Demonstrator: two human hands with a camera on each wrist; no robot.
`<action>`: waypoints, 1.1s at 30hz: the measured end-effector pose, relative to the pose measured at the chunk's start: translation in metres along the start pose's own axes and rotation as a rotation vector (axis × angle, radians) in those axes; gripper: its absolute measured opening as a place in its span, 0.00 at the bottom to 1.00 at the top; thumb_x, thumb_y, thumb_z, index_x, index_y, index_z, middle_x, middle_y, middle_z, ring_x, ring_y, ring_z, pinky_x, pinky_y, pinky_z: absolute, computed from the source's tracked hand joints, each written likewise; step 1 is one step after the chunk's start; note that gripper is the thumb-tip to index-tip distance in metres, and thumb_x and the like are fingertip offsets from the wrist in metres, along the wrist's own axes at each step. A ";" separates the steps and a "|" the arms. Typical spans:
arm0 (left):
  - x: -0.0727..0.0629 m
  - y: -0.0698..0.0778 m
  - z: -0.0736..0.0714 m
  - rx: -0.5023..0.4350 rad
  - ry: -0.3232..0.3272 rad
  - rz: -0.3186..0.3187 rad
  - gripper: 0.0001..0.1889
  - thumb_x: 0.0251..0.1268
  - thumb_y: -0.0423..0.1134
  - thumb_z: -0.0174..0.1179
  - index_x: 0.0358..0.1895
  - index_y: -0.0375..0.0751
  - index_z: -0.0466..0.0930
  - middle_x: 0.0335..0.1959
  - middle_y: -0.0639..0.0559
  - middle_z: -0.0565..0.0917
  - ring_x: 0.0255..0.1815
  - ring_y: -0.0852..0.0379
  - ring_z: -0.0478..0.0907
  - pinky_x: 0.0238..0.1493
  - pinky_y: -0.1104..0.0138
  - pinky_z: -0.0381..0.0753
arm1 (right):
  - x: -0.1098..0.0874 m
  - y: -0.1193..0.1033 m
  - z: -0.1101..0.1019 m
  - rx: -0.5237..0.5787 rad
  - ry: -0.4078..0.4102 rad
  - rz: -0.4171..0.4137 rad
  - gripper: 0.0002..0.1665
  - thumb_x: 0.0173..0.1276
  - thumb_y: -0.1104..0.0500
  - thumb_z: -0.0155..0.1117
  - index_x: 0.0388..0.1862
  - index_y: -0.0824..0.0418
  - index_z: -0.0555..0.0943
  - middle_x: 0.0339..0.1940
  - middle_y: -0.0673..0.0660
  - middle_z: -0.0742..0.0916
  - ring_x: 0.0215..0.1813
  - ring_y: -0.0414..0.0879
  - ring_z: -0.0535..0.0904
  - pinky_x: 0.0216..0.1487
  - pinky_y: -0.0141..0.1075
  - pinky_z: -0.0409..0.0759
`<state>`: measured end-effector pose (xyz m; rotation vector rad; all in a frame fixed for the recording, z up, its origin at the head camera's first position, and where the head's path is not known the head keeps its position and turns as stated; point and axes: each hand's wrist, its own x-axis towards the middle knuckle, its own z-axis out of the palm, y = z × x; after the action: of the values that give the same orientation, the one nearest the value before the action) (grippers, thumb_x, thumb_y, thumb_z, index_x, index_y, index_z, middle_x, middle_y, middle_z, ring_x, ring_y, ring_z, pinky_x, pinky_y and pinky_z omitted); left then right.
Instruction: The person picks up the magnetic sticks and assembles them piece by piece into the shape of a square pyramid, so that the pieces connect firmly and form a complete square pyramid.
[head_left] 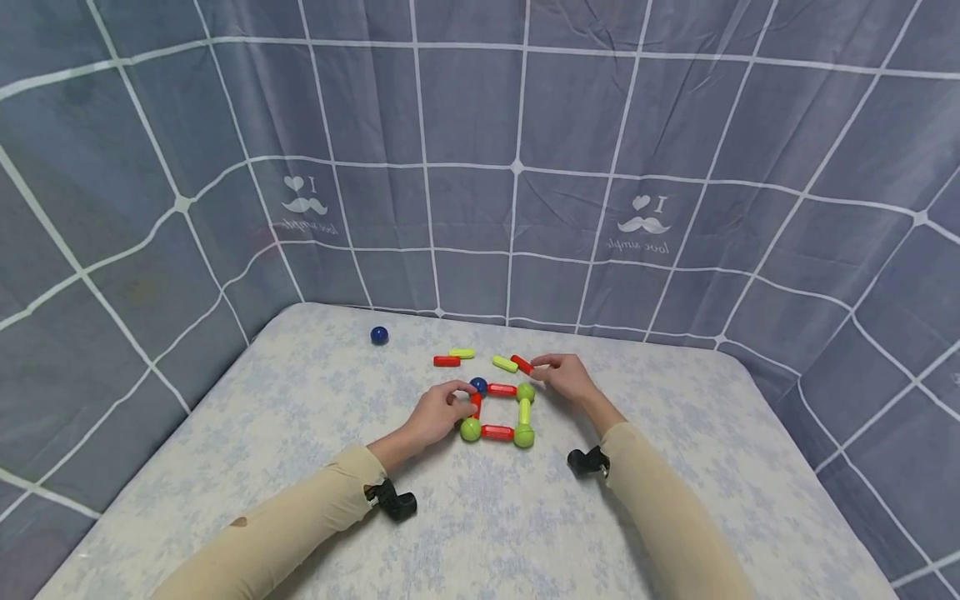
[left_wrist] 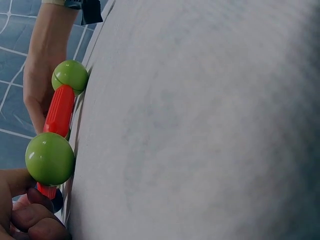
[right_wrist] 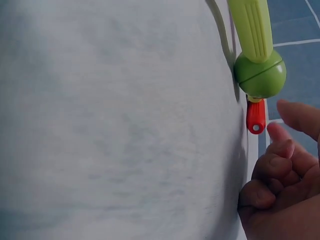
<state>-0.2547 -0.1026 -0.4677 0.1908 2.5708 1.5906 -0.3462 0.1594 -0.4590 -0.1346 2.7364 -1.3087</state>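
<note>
A square of magnetic-looking building rods and balls lies on the table. Its left red rod (head_left: 476, 406) is pinched by my left hand (head_left: 437, 414), between the blue ball (head_left: 478, 385) and a green ball (head_left: 470, 429). Two more green balls, at the top right (head_left: 526, 392) and bottom right (head_left: 523, 436), are joined by a yellow-green rod (head_left: 524, 412). Red rods form the top (head_left: 502, 389) and bottom (head_left: 497, 432) sides. My right hand (head_left: 566, 377) is beside a loose red rod (head_left: 521, 364); in the right wrist view its thumb and forefinger look apart from the rod (right_wrist: 256, 117).
Next to the loose red rod lies a yellow-green rod (head_left: 505, 363). Farther left are another red rod (head_left: 447, 361) and a yellow-green rod (head_left: 462, 353). A dark blue ball (head_left: 379, 335) stands at the back left. Grid-patterned curtains (head_left: 472, 208) border the table (head_left: 480, 533).
</note>
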 end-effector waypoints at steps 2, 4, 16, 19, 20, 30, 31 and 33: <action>0.001 0.000 0.000 0.003 -0.002 -0.004 0.14 0.70 0.40 0.64 0.56 0.46 0.82 0.26 0.50 0.75 0.26 0.57 0.70 0.31 0.66 0.68 | -0.004 0.000 -0.001 0.016 -0.014 -0.003 0.18 0.67 0.52 0.68 0.54 0.57 0.87 0.50 0.58 0.85 0.44 0.49 0.73 0.44 0.38 0.70; 0.002 0.000 -0.001 0.009 0.000 -0.008 0.14 0.70 0.40 0.64 0.56 0.47 0.82 0.26 0.50 0.76 0.26 0.57 0.70 0.31 0.66 0.68 | -0.008 -0.001 -0.001 0.031 -0.030 -0.006 0.17 0.67 0.52 0.69 0.52 0.56 0.88 0.51 0.58 0.85 0.45 0.49 0.72 0.45 0.39 0.69; 0.003 -0.002 -0.003 0.008 -0.001 0.001 0.15 0.70 0.40 0.64 0.57 0.46 0.82 0.27 0.49 0.78 0.27 0.56 0.71 0.31 0.65 0.70 | -0.013 -0.002 -0.001 0.069 -0.057 0.009 0.16 0.67 0.50 0.69 0.51 0.53 0.89 0.51 0.56 0.84 0.45 0.48 0.71 0.44 0.40 0.68; 0.003 -0.002 -0.003 0.012 0.005 -0.001 0.14 0.70 0.41 0.63 0.56 0.46 0.82 0.27 0.49 0.78 0.27 0.56 0.72 0.31 0.65 0.70 | -0.011 -0.003 0.000 0.079 -0.033 0.016 0.16 0.68 0.51 0.68 0.52 0.55 0.89 0.53 0.57 0.84 0.48 0.49 0.73 0.47 0.40 0.69; 0.003 -0.002 -0.003 0.014 0.007 -0.002 0.14 0.70 0.41 0.64 0.56 0.47 0.82 0.27 0.49 0.78 0.26 0.56 0.71 0.31 0.65 0.70 | -0.009 -0.003 0.000 0.084 -0.023 0.023 0.17 0.68 0.51 0.68 0.52 0.55 0.88 0.55 0.58 0.84 0.49 0.50 0.73 0.48 0.41 0.70; 0.002 -0.003 0.001 0.010 0.002 0.006 0.13 0.70 0.40 0.63 0.56 0.46 0.82 0.25 0.50 0.76 0.26 0.57 0.70 0.30 0.65 0.68 | 0.009 -0.005 0.005 0.046 0.052 0.093 0.18 0.66 0.52 0.70 0.52 0.59 0.88 0.62 0.61 0.83 0.66 0.57 0.75 0.66 0.50 0.71; 0.002 -0.002 0.001 0.009 0.003 0.005 0.13 0.70 0.40 0.63 0.55 0.46 0.82 0.25 0.50 0.76 0.26 0.57 0.70 0.30 0.65 0.68 | 0.011 -0.006 0.004 0.032 0.050 0.090 0.19 0.66 0.52 0.70 0.52 0.59 0.88 0.63 0.61 0.83 0.68 0.57 0.74 0.68 0.51 0.70; 0.002 -0.002 0.002 0.008 0.002 0.004 0.13 0.70 0.40 0.63 0.55 0.46 0.82 0.25 0.50 0.77 0.26 0.57 0.71 0.30 0.65 0.69 | 0.013 -0.007 0.004 0.001 0.041 0.096 0.19 0.66 0.51 0.71 0.51 0.59 0.89 0.61 0.61 0.84 0.67 0.57 0.74 0.67 0.50 0.71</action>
<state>-0.2564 -0.1017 -0.4706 0.1952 2.5798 1.5829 -0.3586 0.1502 -0.4562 0.0233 2.7388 -1.3014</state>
